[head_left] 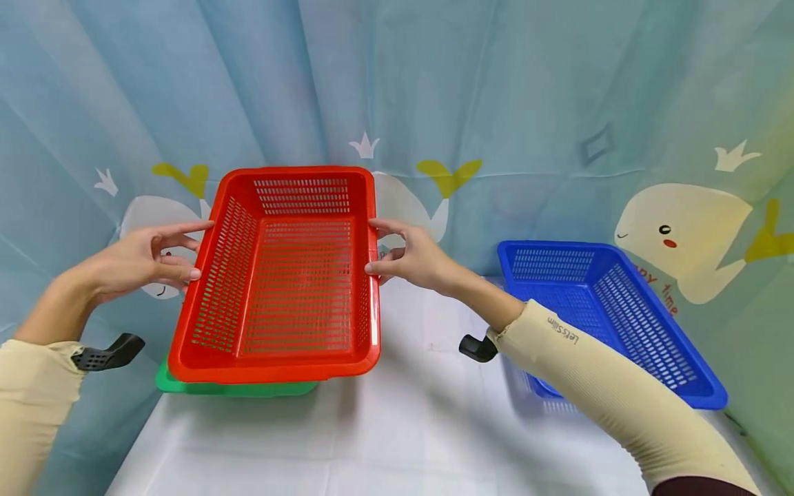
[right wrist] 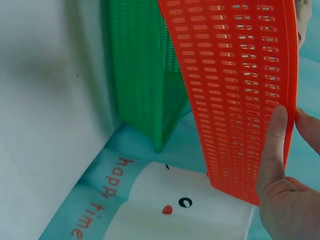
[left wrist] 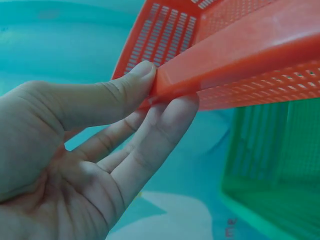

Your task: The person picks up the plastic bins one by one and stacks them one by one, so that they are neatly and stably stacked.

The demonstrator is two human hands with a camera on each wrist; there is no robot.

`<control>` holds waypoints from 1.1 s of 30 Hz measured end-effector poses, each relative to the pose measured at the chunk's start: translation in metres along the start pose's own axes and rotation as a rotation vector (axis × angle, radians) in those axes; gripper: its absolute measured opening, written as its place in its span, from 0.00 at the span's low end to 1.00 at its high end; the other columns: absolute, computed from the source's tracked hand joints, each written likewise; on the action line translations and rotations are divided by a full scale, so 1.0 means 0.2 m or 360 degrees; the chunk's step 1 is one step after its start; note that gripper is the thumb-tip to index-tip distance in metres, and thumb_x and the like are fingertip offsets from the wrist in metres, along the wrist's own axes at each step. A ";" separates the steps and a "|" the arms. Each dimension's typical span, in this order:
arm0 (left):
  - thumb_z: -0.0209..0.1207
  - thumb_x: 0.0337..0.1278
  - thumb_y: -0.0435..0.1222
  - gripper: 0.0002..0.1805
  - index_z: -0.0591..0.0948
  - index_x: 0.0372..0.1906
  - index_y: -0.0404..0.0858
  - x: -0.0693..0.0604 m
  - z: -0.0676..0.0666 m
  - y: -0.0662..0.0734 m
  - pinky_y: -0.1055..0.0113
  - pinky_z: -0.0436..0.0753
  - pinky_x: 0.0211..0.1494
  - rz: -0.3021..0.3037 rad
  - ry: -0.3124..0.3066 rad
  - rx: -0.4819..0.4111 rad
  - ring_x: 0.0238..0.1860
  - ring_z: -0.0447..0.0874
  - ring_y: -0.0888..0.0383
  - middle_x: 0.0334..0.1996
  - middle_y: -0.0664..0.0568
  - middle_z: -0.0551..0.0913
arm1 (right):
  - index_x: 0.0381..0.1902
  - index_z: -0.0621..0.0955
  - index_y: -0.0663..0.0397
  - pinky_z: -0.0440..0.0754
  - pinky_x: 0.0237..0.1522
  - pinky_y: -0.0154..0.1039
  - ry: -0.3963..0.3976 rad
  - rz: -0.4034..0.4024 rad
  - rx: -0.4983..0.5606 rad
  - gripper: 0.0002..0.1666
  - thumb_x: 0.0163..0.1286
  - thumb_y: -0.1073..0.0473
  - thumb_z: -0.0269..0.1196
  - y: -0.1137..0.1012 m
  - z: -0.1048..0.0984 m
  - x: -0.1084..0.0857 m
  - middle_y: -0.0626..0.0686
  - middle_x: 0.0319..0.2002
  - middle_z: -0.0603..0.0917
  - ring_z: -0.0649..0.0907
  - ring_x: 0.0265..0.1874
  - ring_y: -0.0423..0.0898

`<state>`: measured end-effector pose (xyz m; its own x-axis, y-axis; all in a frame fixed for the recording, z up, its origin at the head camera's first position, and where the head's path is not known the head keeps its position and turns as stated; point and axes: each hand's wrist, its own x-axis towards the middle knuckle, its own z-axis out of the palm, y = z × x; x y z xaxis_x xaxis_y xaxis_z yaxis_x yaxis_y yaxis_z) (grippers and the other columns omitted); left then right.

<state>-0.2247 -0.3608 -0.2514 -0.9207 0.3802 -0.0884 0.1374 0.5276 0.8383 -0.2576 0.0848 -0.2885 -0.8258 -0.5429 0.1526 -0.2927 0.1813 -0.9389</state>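
A red plastic basket [head_left: 304, 289] with slotted walls is held up between both hands, its inside facing the head camera. My left hand [head_left: 139, 260] pinches the rim on its left side; in the left wrist view the thumb [left wrist: 120, 92] lies on top and fingertips press from below. On the opposite side my right hand [head_left: 417, 256] pinches the other rim between thumb and fingers, which the right wrist view shows along the outer wall. Below and behind the red basket stands a green basket [head_left: 242, 389], mostly hidden in the head view.
A blue basket [head_left: 633, 324] stands at the right of the white table [head_left: 397, 427], partly behind my right forearm. A light blue curtain [head_left: 533, 89] with whale prints hangs at the back and sides.
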 end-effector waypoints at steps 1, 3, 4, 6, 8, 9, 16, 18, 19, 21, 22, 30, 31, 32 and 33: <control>0.62 0.69 0.28 0.42 0.56 0.82 0.47 0.00 -0.01 -0.01 0.50 0.89 0.45 -0.0005 -0.0003 0.0003 0.43 0.89 0.44 0.57 0.47 0.74 | 0.79 0.63 0.57 0.87 0.50 0.47 -0.0001 -0.0003 -0.0001 0.48 0.66 0.68 0.72 0.00 0.01 0.01 0.58 0.60 0.74 0.90 0.32 0.55; 0.61 0.70 0.28 0.42 0.57 0.82 0.47 -0.01 -0.04 -0.03 0.51 0.89 0.44 -0.0013 -0.0005 0.0013 0.44 0.88 0.44 0.57 0.48 0.74 | 0.79 0.62 0.58 0.87 0.52 0.46 -0.0001 -0.0009 -0.0008 0.48 0.66 0.67 0.72 0.00 0.04 0.03 0.58 0.59 0.75 0.90 0.33 0.55; 0.61 0.70 0.28 0.41 0.57 0.82 0.47 -0.01 -0.05 -0.04 0.50 0.89 0.43 -0.0015 -0.0008 0.0014 0.44 0.88 0.44 0.57 0.49 0.74 | 0.79 0.63 0.57 0.86 0.53 0.46 -0.0001 -0.0012 -0.0015 0.48 0.66 0.66 0.72 0.01 0.05 0.04 0.58 0.58 0.75 0.90 0.33 0.54; 0.60 0.71 0.28 0.41 0.57 0.82 0.48 -0.02 -0.08 -0.07 0.50 0.88 0.43 -0.0015 -0.0013 0.0012 0.45 0.88 0.44 0.57 0.50 0.75 | 0.79 0.63 0.57 0.86 0.53 0.46 0.0001 -0.0018 -0.0023 0.48 0.66 0.66 0.72 0.01 0.08 0.07 0.58 0.58 0.75 0.91 0.33 0.54; 0.60 0.71 0.28 0.41 0.57 0.82 0.47 -0.03 -0.10 -0.09 0.49 0.89 0.43 -0.0010 -0.0015 0.0020 0.45 0.87 0.45 0.57 0.51 0.75 | 0.79 0.63 0.58 0.86 0.53 0.46 -0.0001 -0.0023 -0.0011 0.48 0.66 0.66 0.72 0.02 0.11 0.09 0.58 0.58 0.74 0.91 0.33 0.54; 0.60 0.71 0.28 0.41 0.57 0.82 0.48 -0.03 -0.11 -0.10 0.49 0.89 0.43 -0.0017 -0.0011 0.0025 0.46 0.88 0.45 0.57 0.52 0.75 | 0.79 0.63 0.58 0.86 0.53 0.46 -0.0006 -0.0024 -0.0001 0.48 0.66 0.66 0.72 0.02 0.13 0.10 0.58 0.59 0.74 0.91 0.33 0.54; 0.61 0.69 0.28 0.42 0.57 0.82 0.48 -0.06 -0.19 -0.16 0.48 0.89 0.43 -0.0072 0.0033 0.0080 0.45 0.88 0.45 0.55 0.54 0.77 | 0.79 0.62 0.58 0.87 0.51 0.43 -0.0019 -0.0027 0.0085 0.48 0.67 0.68 0.71 0.04 0.23 0.17 0.59 0.60 0.74 0.91 0.34 0.53; 0.61 0.70 0.28 0.42 0.58 0.82 0.49 -0.06 -0.20 -0.18 0.48 0.89 0.43 -0.0071 0.0038 0.0101 0.44 0.88 0.45 0.55 0.56 0.77 | 0.79 0.62 0.58 0.87 0.50 0.43 -0.0021 -0.0019 0.0105 0.48 0.67 0.68 0.71 0.05 0.25 0.19 0.59 0.60 0.74 0.91 0.34 0.53; 0.61 0.70 0.28 0.41 0.58 0.82 0.50 -0.06 -0.21 -0.19 0.49 0.89 0.43 -0.0074 0.0037 0.0110 0.44 0.88 0.45 0.55 0.57 0.77 | 0.80 0.62 0.58 0.87 0.51 0.43 -0.0024 -0.0011 0.0109 0.48 0.67 0.68 0.71 0.06 0.27 0.19 0.58 0.59 0.74 0.91 0.33 0.53; 0.61 0.70 0.29 0.41 0.59 0.81 0.51 -0.06 -0.22 -0.21 0.48 0.89 0.42 -0.0081 0.0032 0.0118 0.44 0.88 0.45 0.55 0.57 0.77 | 0.80 0.61 0.58 0.87 0.52 0.42 -0.0033 0.0006 0.0119 0.48 0.67 0.68 0.71 0.07 0.29 0.21 0.58 0.59 0.73 0.91 0.33 0.53; 0.61 0.70 0.29 0.40 0.59 0.81 0.51 -0.06 -0.22 -0.22 0.48 0.88 0.42 -0.0085 0.0027 0.0118 0.44 0.87 0.45 0.55 0.57 0.77 | 0.80 0.61 0.58 0.86 0.52 0.42 -0.0037 0.0015 0.0119 0.49 0.67 0.67 0.71 0.08 0.29 0.21 0.58 0.59 0.73 0.91 0.33 0.53; 0.60 0.70 0.29 0.41 0.57 0.82 0.48 -0.05 -0.24 -0.30 0.49 0.88 0.43 -0.0141 0.0011 0.0087 0.47 0.87 0.49 0.56 0.59 0.76 | 0.80 0.61 0.57 0.86 0.51 0.40 -0.0029 0.0046 0.0103 0.49 0.67 0.66 0.72 0.13 0.35 0.25 0.57 0.62 0.73 0.91 0.32 0.51; 0.60 0.70 0.28 0.41 0.57 0.82 0.48 -0.05 -0.24 -0.31 0.49 0.88 0.43 -0.0146 0.0007 0.0074 0.47 0.87 0.48 0.56 0.59 0.77 | 0.80 0.61 0.57 0.87 0.50 0.40 -0.0026 0.0048 0.0098 0.49 0.67 0.66 0.72 0.14 0.36 0.26 0.57 0.62 0.73 0.91 0.32 0.51; 0.60 0.70 0.28 0.41 0.57 0.82 0.48 -0.05 -0.24 -0.32 0.49 0.88 0.43 -0.0154 0.0004 0.0060 0.47 0.87 0.48 0.56 0.59 0.77 | 0.80 0.61 0.57 0.86 0.51 0.39 -0.0023 0.0054 0.0094 0.49 0.67 0.65 0.72 0.15 0.36 0.26 0.56 0.62 0.73 0.91 0.32 0.51; 0.59 0.70 0.27 0.40 0.57 0.81 0.48 -0.04 -0.24 -0.33 0.49 0.88 0.43 -0.0154 -0.0005 0.0039 0.46 0.87 0.47 0.56 0.59 0.77 | 0.80 0.61 0.57 0.86 0.51 0.39 -0.0022 0.0060 0.0090 0.49 0.67 0.65 0.72 0.15 0.37 0.26 0.56 0.63 0.73 0.91 0.32 0.51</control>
<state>-0.2437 -0.4361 -0.2802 -0.9289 0.3290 -0.1702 0.0568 0.5805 0.8123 -0.2746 0.0009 -0.3318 -0.8289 -0.5479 0.1131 -0.2337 0.1554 -0.9598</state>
